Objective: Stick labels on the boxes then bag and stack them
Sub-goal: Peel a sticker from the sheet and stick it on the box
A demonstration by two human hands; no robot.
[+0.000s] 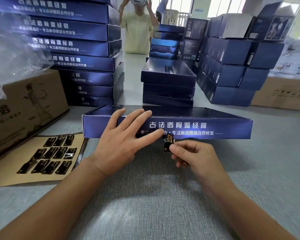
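Note:
A flat dark blue box (pixel 197 126) with white lettering lies on the grey table in front of me. My left hand (pixel 121 142) rests on its near left part with fingers spread straight over the top edge and front face. My right hand (pixel 192 156) pinches a small black and gold label (pixel 168 142) between thumb and forefinger, just below the box's front face near its middle. A brown backing sheet (pixel 16 170) with several black labels (pixel 50 155) lies to the left.
A tall stack of the same blue boxes (pixel 87 47) stands at the back left, a lower stack (pixel 168 80) in the middle, and bigger blue cartons (pixel 232 70) at the right. A brown cardboard carton (pixel 29 104) and clear plastic bags (pixel 10 54) sit left. A person (pixel 137 30) stands behind.

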